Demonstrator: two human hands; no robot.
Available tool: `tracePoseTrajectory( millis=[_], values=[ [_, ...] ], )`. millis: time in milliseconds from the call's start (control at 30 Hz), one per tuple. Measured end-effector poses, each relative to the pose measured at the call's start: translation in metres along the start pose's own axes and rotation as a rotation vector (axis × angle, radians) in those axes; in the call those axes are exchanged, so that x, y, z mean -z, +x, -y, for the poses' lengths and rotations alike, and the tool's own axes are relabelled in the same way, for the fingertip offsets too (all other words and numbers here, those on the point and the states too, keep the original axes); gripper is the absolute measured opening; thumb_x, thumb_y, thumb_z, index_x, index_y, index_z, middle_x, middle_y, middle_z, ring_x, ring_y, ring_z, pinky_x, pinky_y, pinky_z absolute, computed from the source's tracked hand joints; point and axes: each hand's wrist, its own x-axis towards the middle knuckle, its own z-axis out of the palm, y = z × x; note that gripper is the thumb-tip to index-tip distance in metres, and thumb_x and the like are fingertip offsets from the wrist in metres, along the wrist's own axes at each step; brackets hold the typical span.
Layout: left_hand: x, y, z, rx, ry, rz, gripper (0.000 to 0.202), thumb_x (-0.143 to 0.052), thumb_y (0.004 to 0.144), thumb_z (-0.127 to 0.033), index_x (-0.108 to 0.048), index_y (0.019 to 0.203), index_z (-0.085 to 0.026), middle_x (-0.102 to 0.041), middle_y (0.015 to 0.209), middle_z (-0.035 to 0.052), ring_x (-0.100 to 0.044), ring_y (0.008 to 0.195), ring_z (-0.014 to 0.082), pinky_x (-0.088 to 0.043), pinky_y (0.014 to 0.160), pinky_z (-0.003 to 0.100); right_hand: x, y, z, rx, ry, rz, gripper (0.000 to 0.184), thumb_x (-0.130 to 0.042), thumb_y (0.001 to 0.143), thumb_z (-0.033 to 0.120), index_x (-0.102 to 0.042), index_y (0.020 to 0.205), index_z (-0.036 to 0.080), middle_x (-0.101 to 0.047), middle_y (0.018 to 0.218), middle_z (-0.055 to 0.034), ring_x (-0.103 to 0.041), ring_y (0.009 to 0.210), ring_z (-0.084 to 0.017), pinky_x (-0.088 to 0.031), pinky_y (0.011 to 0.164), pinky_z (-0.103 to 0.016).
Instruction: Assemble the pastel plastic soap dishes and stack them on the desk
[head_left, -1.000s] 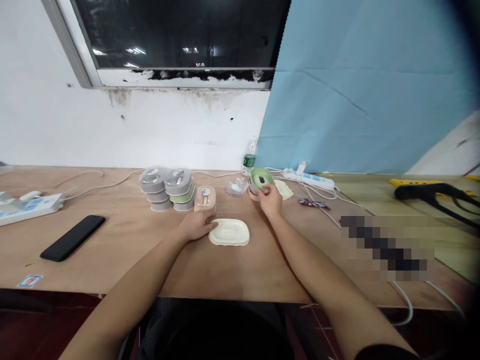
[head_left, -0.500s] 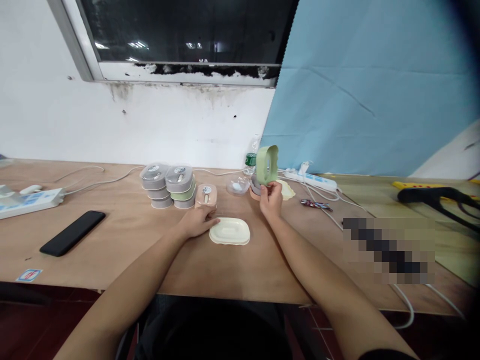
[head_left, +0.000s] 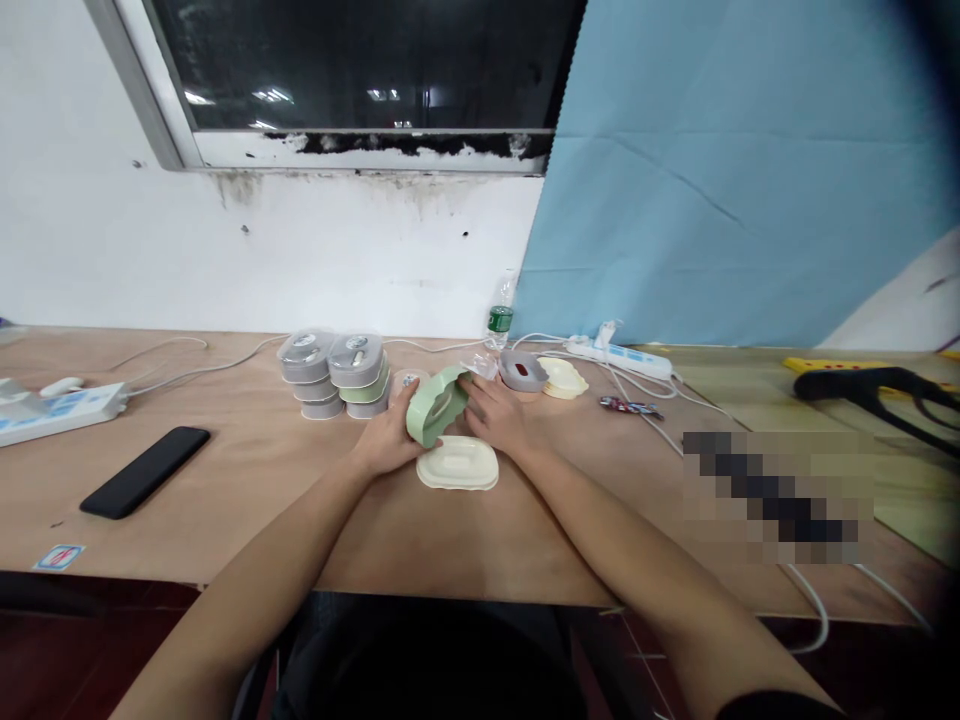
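Table, far left: a power strip, then a black phone lying flat on the table.
Stacks: a left stack of grey containers and, just beside it, a right stack with one green layer below its grey top.
Behind the left hand: a peach container, mostly hidden.
Left hand: thumb and fingers parted by the width of the green piece, gripping its left end; half a moment ago this hand lay without it.
Green piece: tilted, its opening turned toward the right, held between the hands; it has come in from the right, where one hand alone held it upright.
Cream piece: flat on the table, directly before the green one (whether they touch, I cannot tell from where I stand).
Right hand: fingers bent onto the green piece's right end, thumb hidden.
Consequence: the handling appears to have passed from one-handed carrying to two-handed holding.
Right of the hands: a grey piece, its top now uncovered, with cream pieces close beside it; a bottle stands behind.
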Motion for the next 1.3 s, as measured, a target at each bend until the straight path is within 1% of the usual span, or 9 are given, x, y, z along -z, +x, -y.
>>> tracePoseTrajectory(
  millis=[200,367,467,567,700,800,933,1100,1300],
  values=[
    [0.000,0.000,-0.001,0.015,-0.074,0.061,0.084,-0.060,0.080,-0.057,-0.024,0.144,-0.015,-0.068,0.089,0.0059,-0.065,0.075,0.0228,-0.048,0.071,0.032,0.006,0.004,0.000,-0.066,-0.024,-0.019,0.057,-0.045,0.085,0.020,-0.039,0.142,0.020,-0.041,0.146,-0.0078,-0.046,0.130,-0.024,-0.041,0.106,-0.045],
    [0.004,0.000,0.004,0.004,-0.044,0.015,0.058,-0.046,0.091,-0.049,-0.036,0.139,-0.018,-0.066,0.086,0.0054,-0.063,0.075,0.0214,-0.048,0.071,0.032,0.010,0.003,0.002,-0.099,0.032,-0.067,0.034,-0.047,0.083,0.019,-0.061,0.114,0.023,-0.057,0.132,-0.0063,-0.058,0.116,-0.024,-0.047,0.099,-0.043],
    [0.004,0.001,0.007,-0.089,-0.016,0.060,0.058,-0.051,0.089,-0.045,-0.038,0.139,-0.019,-0.065,0.103,0.0089,-0.063,0.084,0.0223,-0.050,0.077,0.034,0.017,-0.007,0.004,-0.236,0.123,-0.129,0.018,-0.046,0.084,0.021,-0.062,0.090,0.023,-0.068,0.113,-0.0062,-0.066,0.097,-0.022,-0.054,0.085,-0.039],
    [0.000,0.002,0.007,-0.225,0.020,0.073,0.055,-0.052,0.089,-0.032,-0.037,0.140,-0.022,-0.053,0.131,0.0127,-0.056,0.112,0.0252,-0.046,0.094,0.040,0.026,-0.022,0.009,-0.384,0.180,-0.220,0.014,-0.048,0.084,0.027,-0.059,0.092,0.024,-0.071,0.103,-0.0069,-0.068,0.086,-0.022,-0.056,0.077,-0.038],
    [-0.005,0.003,0.009,-0.305,0.098,0.068,0.053,-0.050,0.087,-0.019,-0.040,0.139,-0.023,-0.043,0.141,0.0135,-0.045,0.128,0.0273,-0.041,0.103,0.045,0.037,-0.034,0.012,-0.331,0.173,-0.260,0.015,-0.054,0.083,0.030,-0.060,0.095,0.025,-0.070,0.104,-0.0079,-0.067,0.096,-0.025,-0.054,0.087,-0.043],
    [-0.007,0.004,0.013,-0.332,0.055,0.032,0.050,-0.045,0.087,-0.013,-0.044,0.136,-0.022,-0.043,0.141,0.0128,-0.044,0.130,0.0248,-0.041,0.105,0.044,0.043,-0.031,0.008,-0.327,0.294,-0.190,0.029,-0.050,0.088,0.034,-0.058,0.114,0.024,-0.068,0.111,-0.0085,-0.066,0.099,-0.023,-0.054,0.087,-0.041],
    [-0.008,0.004,0.015,-0.354,-0.017,0.024,0.049,-0.042,0.088,-0.010,-0.045,0.134,-0.022,-0.043,0.143,0.0120,-0.042,0.132,0.0231,-0.040,0.107,0.044,0.045,-0.022,0.000,-0.252,0.471,0.041,0.063,-0.043,0.090,0.053,-0.033,0.143,0.022,-0.056,0.133,-0.0129,-0.061,0.111,-0.024,-0.054,0.084,-0.037],
    [-0.009,0.004,0.013,-0.358,-0.026,0.045,0.053,-0.042,0.089,-0.012,-0.037,0.141,-0.024,-0.042,0.145,0.0109,-0.043,0.132,0.0229,-0.040,0.107,0.044,0.041,-0.025,-0.001,-0.070,0.354,0.190,0.072,-0.039,0.083,0.072,-0.051,0.134,0.022,-0.063,0.124,-0.0116,-0.062,0.108,-0.027,-0.050,0.091,-0.039],
    [-0.009,0.003,0.013,-0.362,0.023,0.069,0.060,-0.040,0.090,-0.012,-0.026,0.147,-0.024,-0.047,0.142,0.0107,-0.048,0.128,0.0223,-0.042,0.105,0.043,0.036,-0.030,0.000,-0.051,0.244,0.138,0.067,-0.046,0.077,0.073,-0.063,0.119,0.024,-0.071,0.107,-0.0095,-0.068,0.089,-0.025,-0.052,0.081,-0.038]
  ],
)
